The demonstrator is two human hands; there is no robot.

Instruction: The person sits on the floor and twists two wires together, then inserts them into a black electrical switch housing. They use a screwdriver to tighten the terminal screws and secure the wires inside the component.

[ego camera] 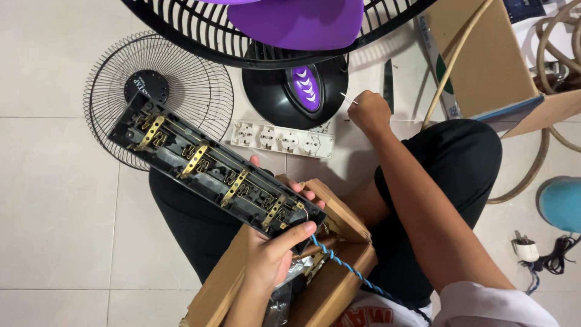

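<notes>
the left hand [275, 254] grips one end of an opened black power strip base [212, 166], its long axis running up-left over the lap. the right hand [369, 112], well apart on the floor tiles [54, 200], is clenched on a thin white sliver [348, 98].

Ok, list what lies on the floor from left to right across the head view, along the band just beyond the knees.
Round black wire fan grille → white plastic power strip cover with four sockets → right hand pinching a thin white stick → brown cardboard box → beige hose.
</notes>
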